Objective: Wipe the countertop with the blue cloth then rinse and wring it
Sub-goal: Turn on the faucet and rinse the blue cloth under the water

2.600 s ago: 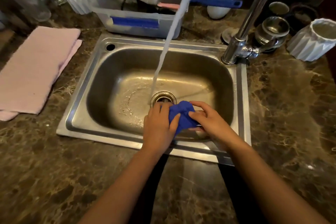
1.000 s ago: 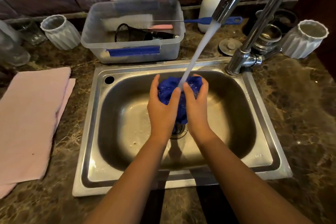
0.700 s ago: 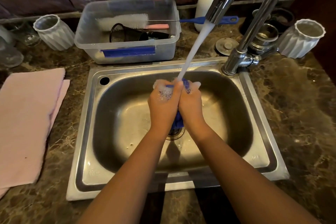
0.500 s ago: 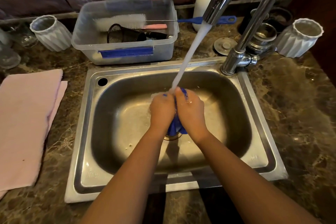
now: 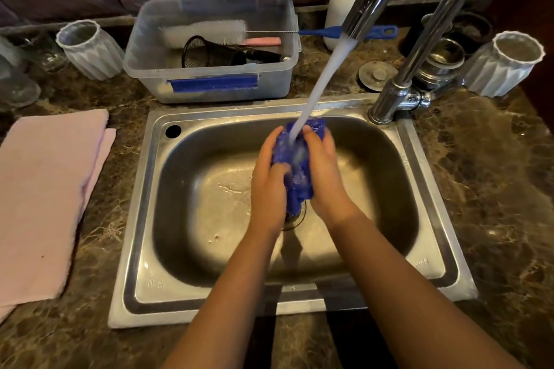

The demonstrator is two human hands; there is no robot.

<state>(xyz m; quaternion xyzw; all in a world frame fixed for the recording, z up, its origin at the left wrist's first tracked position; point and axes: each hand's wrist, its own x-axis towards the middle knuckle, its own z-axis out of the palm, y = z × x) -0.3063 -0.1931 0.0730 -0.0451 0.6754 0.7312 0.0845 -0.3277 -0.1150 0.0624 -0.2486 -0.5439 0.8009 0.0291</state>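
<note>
My forearms reach out over the near rim of the sink [image 5: 186, 313], which sits in the dark marble countertop [image 5: 494, 195]. Above the drain [image 5: 295, 216] my left hand [image 5: 268, 180] and right hand [image 5: 325, 177] are pressed together around the blue cloth [image 5: 296, 177], each closed on its own side of it. Half a second ago the cloth was squeezed almost out of sight between my palms, lower down by the drain; now it is looser and taller, with its top edge standing out above my fingertips, and my hands have come up toward the back of the basin. The water [image 5: 323, 81] lands straight on the top of the cloth, between my hands. My fingers are blurred, so I cannot tell just how tight the grip is.

To the left, on the counter, lies the folded pink towel [image 5: 45, 195], in the same place as before. Behind the sink stands the clear plastic tub [image 5: 209, 90] with a bottle brush [image 5: 204, 31] lying across it, a white ribbed cup [image 5: 90, 49] to its left. The tap [image 5: 398, 99] rises at the right rear corner, with another white cup [image 5: 506, 64] beside it and a soap bottle [image 5: 344, 0] by the brick wall.
</note>
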